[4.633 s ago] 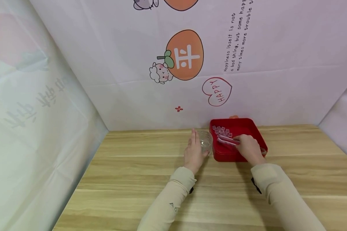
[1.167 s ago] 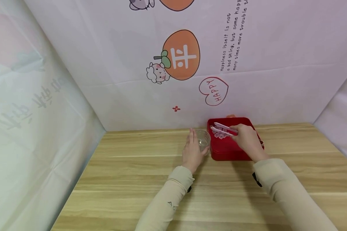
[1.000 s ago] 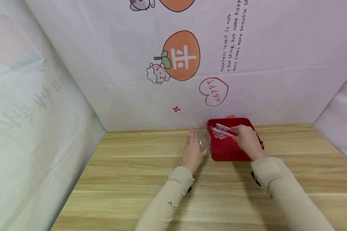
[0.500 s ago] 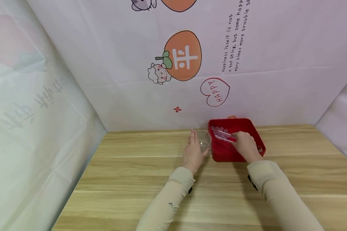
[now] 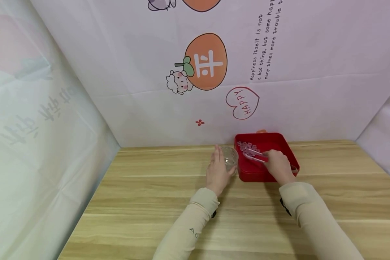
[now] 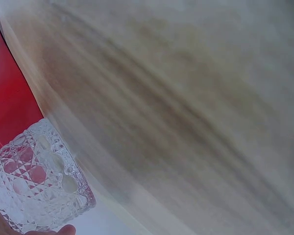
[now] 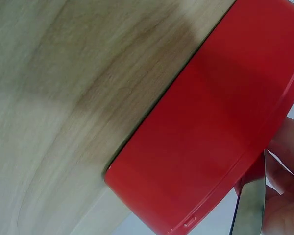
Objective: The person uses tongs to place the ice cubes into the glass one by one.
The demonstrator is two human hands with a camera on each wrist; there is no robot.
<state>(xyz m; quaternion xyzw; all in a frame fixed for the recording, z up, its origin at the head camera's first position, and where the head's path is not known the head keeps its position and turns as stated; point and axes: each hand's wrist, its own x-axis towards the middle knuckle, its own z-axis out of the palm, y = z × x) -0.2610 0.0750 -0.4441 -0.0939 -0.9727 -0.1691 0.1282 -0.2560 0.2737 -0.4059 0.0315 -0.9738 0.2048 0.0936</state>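
Silvery tongs (image 7: 250,208) in right grip (image 5: 278,166) near cubes (image 5: 249,145)

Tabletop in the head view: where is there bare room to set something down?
The table is bare left of the left hand and right of the red box. Crowded: the glass between them, and the box's left part, with clear pieces and tongs.

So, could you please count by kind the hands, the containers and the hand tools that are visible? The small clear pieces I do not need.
Hands: 2 (left hand, right hand)
Containers: 2 (glass cup, red box)
Hand tools: 1 (tongs)
Total: 5
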